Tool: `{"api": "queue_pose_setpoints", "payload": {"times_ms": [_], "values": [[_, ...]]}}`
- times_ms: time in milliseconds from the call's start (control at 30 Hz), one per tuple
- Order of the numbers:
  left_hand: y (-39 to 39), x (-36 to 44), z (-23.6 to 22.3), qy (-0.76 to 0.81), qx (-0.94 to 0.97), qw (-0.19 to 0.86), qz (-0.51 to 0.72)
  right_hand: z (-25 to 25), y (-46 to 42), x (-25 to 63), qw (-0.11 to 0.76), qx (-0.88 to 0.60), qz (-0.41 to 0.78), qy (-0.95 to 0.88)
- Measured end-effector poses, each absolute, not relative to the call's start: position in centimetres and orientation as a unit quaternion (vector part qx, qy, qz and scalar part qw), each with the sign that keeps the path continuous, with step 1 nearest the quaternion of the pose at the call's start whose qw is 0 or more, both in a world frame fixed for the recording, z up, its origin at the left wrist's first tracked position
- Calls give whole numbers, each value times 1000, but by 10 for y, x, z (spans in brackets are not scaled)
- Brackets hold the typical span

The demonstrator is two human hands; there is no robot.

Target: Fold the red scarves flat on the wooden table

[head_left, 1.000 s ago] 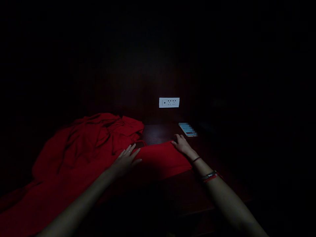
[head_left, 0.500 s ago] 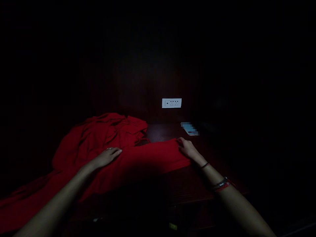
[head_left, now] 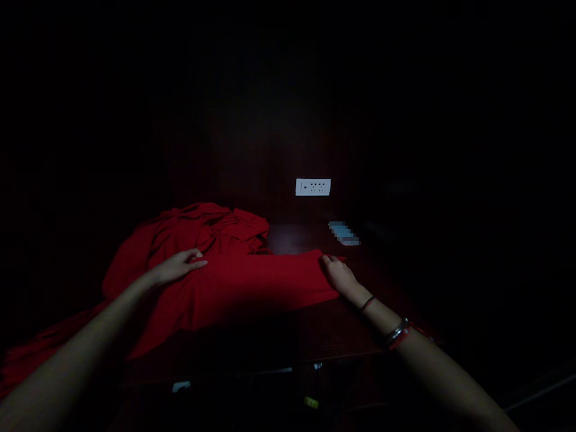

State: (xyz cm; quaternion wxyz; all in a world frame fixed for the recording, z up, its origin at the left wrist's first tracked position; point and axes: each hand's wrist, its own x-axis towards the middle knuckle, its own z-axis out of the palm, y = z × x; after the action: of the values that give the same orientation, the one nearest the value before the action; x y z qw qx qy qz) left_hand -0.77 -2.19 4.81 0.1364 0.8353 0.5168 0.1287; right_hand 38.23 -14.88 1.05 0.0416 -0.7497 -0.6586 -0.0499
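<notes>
A long red cloth (head_left: 265, 279) lies across a dark table, its near part pulled flat between my two hands. My left hand (head_left: 180, 266) pinches the upper edge of the cloth between thumb and fingers. At the cloth's right end, my right hand (head_left: 339, 276) has its fingers curled round the edge, and a small corner sticks out past the knuckles. Behind and left of the flat part, more red fabric (head_left: 175, 231) is heaped in loose folds. From the pile, part of it trails off to the lower left under my left forearm. What kind of garment or sheet it is, I cannot tell.
A phone-like flat object (head_left: 344, 233), blurred out, lies on the table (head_left: 292, 237) beyond my right hand. A white wall socket (head_left: 313, 187) is on the dark panel behind. Below the table's front edge, a small yellow item (head_left: 311, 402) shows. Much of the surroundings is black.
My left hand has shifted left and slightly up and now pinches the cloth's edge. The right hand's fingers have closed further round its end, and the cloth's upper edge is straighter.
</notes>
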Motion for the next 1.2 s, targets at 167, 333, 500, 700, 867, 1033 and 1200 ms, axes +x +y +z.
{"api": "queue_pose_setpoints", "payload": {"times_ms": [167,333,500,700,867,1033,1200], "values": [[-33,8,39,537,840,-57,43,15,-151,379,36,-741,-97,-663],[-98,52,16,424,897,-72,100,25,-143,362,148,-618,-92,-767],[-122,44,-9,411,910,33,40,11,-129,347,73,-559,47,-825],[-112,44,-7,357,933,45,12,-5,-131,364,19,-603,79,-793],[-98,88,-1,309,948,78,-6,0,-145,405,5,-642,64,-764],[-92,108,-3,260,964,53,24,4,-157,445,-10,-666,70,-742],[-93,88,2,287,955,-62,41,16,-154,443,0,-658,91,-748]]}}
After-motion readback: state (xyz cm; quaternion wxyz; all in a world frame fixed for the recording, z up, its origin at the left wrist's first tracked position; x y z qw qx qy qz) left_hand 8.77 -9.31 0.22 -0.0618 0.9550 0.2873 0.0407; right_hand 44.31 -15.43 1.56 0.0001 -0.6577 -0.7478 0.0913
